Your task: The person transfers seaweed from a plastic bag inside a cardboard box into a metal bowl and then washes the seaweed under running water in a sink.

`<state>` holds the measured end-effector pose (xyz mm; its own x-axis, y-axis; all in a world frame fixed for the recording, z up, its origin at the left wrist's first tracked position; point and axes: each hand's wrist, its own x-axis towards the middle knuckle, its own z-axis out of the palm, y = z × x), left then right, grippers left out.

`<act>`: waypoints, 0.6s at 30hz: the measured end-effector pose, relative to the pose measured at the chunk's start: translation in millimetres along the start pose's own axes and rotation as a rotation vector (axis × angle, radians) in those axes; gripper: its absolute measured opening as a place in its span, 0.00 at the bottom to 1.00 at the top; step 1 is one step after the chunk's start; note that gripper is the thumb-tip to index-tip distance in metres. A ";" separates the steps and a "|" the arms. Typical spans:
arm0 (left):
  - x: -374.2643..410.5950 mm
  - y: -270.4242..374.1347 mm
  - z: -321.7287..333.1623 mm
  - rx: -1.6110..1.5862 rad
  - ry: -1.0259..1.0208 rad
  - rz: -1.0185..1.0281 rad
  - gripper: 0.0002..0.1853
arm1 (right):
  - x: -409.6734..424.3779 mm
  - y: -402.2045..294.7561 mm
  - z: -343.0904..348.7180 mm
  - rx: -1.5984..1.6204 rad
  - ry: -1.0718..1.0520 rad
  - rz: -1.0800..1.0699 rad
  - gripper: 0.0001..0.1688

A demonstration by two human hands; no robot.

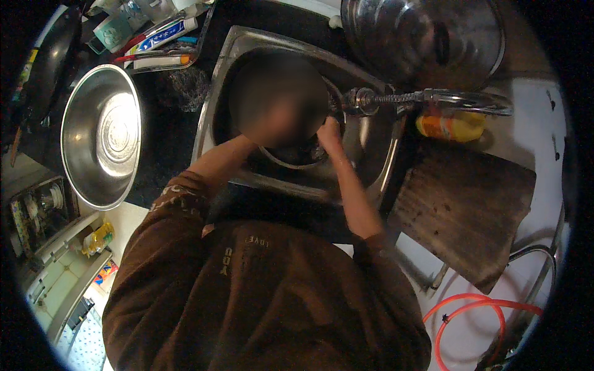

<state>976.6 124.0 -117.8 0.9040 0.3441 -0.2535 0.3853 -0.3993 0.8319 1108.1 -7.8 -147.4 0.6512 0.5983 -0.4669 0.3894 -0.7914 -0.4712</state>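
Note:
A stainless steel sink (287, 185) lies before me, with a round metal basin (294, 166) inside it. My left hand (274, 121) reaches over the basin; a dark round blur covers most of it and whatever lies under it. At the basin's right side is my right hand (329, 133), fingers curled near the rim. Something dark and wet-looking shows by those fingers, too dim to name. Whether either hand grips anything cannot be made out. The chrome faucet (468, 102) comes in from the right, its head just right of the basin.
To the left, an empty steel basin (86, 139) rests tilted on the dark counter. Behind it are a green mug (113, 35) and a toothpaste tube (167, 35). On the right are a large metal vessel (399, 41), a yellow bottle (455, 126), a wooden cutting board (464, 213) and an orange-red hose (499, 324).

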 end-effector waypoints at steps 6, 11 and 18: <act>0.0 11.6 -19.8 0.309 -0.205 -0.167 0.22 | 2.6 -5.1 -18.1 -0.219 -0.012 -0.214 0.20; -14.4 39.9 -37.3 0.710 0.148 0.152 0.31 | -0.3 -31.1 -51.1 -0.132 0.039 -0.581 0.32; 25.0 -5.4 -9.8 0.738 0.030 0.190 0.28 | 25.5 -44.5 -20.4 -0.537 0.012 -0.548 0.40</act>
<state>995.4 143.1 -123.8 0.9659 0.2312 -0.1168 0.2567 -0.9150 0.3113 1120.7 40.2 -123.1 0.2800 0.9237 -0.2617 0.9195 -0.3363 -0.2033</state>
